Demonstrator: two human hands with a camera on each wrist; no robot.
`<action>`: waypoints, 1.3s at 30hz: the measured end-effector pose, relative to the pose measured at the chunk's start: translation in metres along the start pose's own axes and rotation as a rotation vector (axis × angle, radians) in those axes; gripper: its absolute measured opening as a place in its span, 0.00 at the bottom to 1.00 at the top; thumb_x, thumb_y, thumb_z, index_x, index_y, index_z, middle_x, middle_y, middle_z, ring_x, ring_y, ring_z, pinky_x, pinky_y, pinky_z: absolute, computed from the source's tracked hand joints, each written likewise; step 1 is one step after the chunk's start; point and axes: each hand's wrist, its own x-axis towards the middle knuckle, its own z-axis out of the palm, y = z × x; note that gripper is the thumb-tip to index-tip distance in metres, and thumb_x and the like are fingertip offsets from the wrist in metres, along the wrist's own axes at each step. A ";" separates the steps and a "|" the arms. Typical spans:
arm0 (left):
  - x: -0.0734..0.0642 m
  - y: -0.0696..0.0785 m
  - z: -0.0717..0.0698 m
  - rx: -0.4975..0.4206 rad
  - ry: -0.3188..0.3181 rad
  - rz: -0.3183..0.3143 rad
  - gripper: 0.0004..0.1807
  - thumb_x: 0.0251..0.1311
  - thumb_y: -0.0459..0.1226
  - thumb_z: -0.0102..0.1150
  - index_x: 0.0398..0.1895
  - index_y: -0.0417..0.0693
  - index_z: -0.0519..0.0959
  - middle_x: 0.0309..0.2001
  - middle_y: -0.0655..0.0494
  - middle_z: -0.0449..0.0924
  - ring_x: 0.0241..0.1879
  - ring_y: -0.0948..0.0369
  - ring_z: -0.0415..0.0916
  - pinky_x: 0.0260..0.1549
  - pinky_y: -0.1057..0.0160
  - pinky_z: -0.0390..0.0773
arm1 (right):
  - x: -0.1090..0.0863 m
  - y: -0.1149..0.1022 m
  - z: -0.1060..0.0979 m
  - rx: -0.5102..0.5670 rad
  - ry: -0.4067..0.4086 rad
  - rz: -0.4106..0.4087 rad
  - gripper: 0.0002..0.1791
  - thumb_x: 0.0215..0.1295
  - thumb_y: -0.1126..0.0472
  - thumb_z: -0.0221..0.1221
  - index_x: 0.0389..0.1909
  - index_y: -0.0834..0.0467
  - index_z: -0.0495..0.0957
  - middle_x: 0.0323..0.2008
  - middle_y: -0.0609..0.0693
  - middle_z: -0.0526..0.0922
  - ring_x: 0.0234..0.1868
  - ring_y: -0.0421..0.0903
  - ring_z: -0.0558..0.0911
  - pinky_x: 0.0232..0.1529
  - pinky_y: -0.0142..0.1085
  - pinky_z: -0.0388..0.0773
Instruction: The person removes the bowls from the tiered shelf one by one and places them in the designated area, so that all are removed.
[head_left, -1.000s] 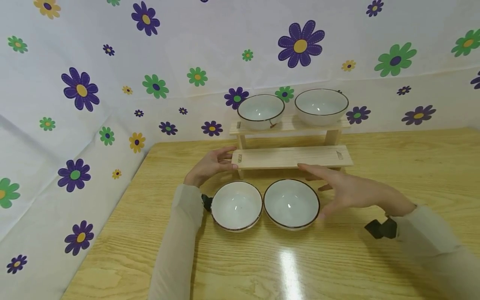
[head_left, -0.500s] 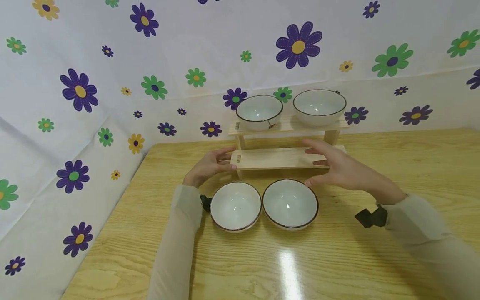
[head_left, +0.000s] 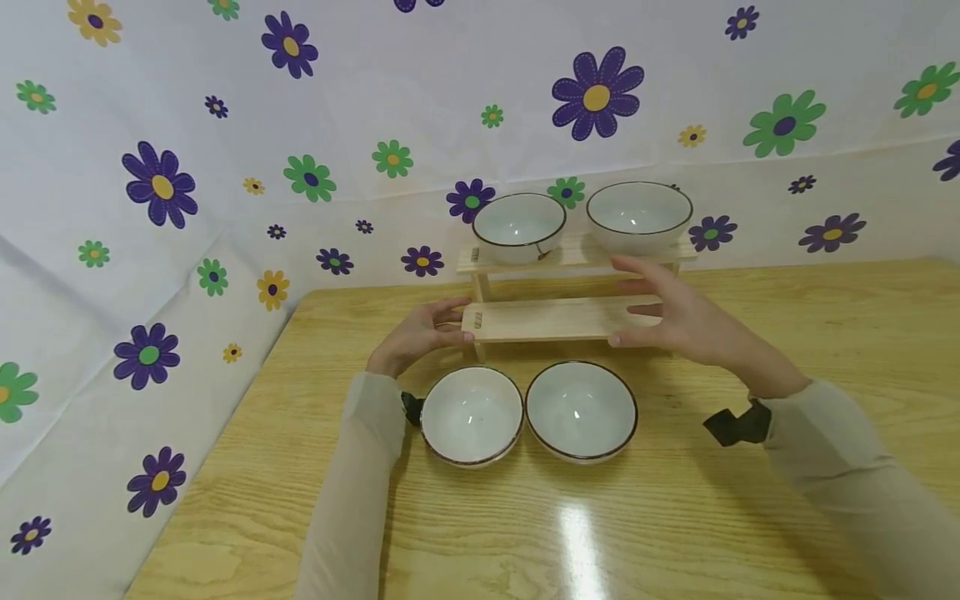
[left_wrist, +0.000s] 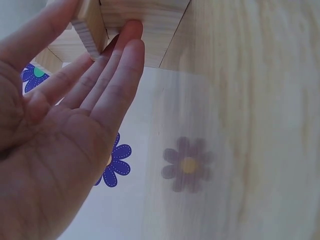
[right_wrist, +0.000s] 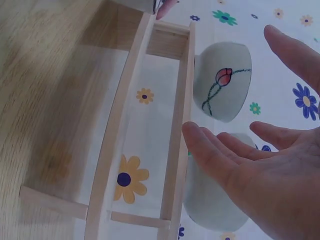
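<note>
A two-tier wooden rack [head_left: 555,318] stands on the table, with two white dark-rimmed bowls on its upper board: a left one [head_left: 517,225] and a right one [head_left: 637,212]. In front of the rack, side by side, are a left table bowl [head_left: 472,417] and a right table bowl [head_left: 581,412]. My left hand [head_left: 420,335] holds the left end of the lower board, thumb at the front edge and fingers behind. My right hand [head_left: 678,321] is over the right end of that board, fingers spread and holding nothing; it hides that end in the head view.
A white cloth [head_left: 337,108] with printed flowers hangs behind and along the left side of the wooden table [head_left: 480,533]. One rack bowl [right_wrist: 222,82] shows a painted red bud in the right wrist view.
My right hand has moved forward from beside the right table bowl to above the rack's right end. The left hand keeps its place, and the bowls have not moved.
</note>
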 end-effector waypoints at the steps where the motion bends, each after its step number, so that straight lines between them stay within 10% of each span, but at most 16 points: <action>1: 0.000 0.000 0.000 0.002 0.001 0.001 0.41 0.65 0.35 0.68 0.80 0.47 0.62 0.73 0.40 0.68 0.71 0.44 0.67 0.69 0.43 0.68 | -0.001 0.001 -0.002 0.001 0.001 0.008 0.51 0.63 0.70 0.69 0.80 0.67 0.47 0.78 0.70 0.51 0.73 0.71 0.63 0.67 0.66 0.67; 9: -0.001 0.001 0.001 -0.001 -0.002 -0.003 0.41 0.64 0.36 0.69 0.80 0.48 0.63 0.73 0.41 0.67 0.72 0.44 0.65 0.70 0.43 0.67 | -0.011 0.007 -0.018 0.001 0.032 0.015 0.50 0.63 0.71 0.68 0.80 0.65 0.49 0.78 0.68 0.52 0.72 0.70 0.63 0.66 0.67 0.66; 16: -0.001 -0.001 0.000 0.005 -0.007 0.014 0.41 0.65 0.35 0.68 0.80 0.46 0.62 0.73 0.40 0.67 0.71 0.44 0.65 0.70 0.43 0.67 | -0.018 0.013 -0.032 0.002 0.067 0.055 0.52 0.63 0.72 0.68 0.81 0.65 0.46 0.77 0.70 0.53 0.71 0.72 0.63 0.53 0.18 0.73; 19: -0.001 -0.001 -0.001 0.006 -0.005 0.015 0.41 0.65 0.35 0.68 0.80 0.46 0.61 0.73 0.39 0.67 0.71 0.44 0.65 0.70 0.43 0.67 | -0.019 0.015 -0.038 -0.010 0.090 0.075 0.53 0.63 0.74 0.67 0.81 0.65 0.44 0.75 0.73 0.54 0.69 0.75 0.64 0.47 0.15 0.72; 27: -0.002 -0.001 0.000 0.004 -0.003 0.007 0.41 0.65 0.35 0.68 0.80 0.46 0.61 0.73 0.39 0.67 0.72 0.43 0.64 0.70 0.42 0.66 | -0.016 0.014 -0.049 -0.093 0.171 0.177 0.56 0.66 0.69 0.68 0.83 0.62 0.38 0.75 0.75 0.55 0.69 0.75 0.66 0.59 0.61 0.71; 39: -0.001 -0.002 0.000 -0.003 -0.004 0.024 0.41 0.66 0.35 0.68 0.80 0.44 0.61 0.72 0.37 0.67 0.72 0.42 0.64 0.70 0.43 0.67 | -0.008 0.013 -0.047 -0.076 0.261 0.213 0.59 0.64 0.66 0.70 0.83 0.61 0.36 0.79 0.71 0.48 0.76 0.72 0.55 0.69 0.67 0.62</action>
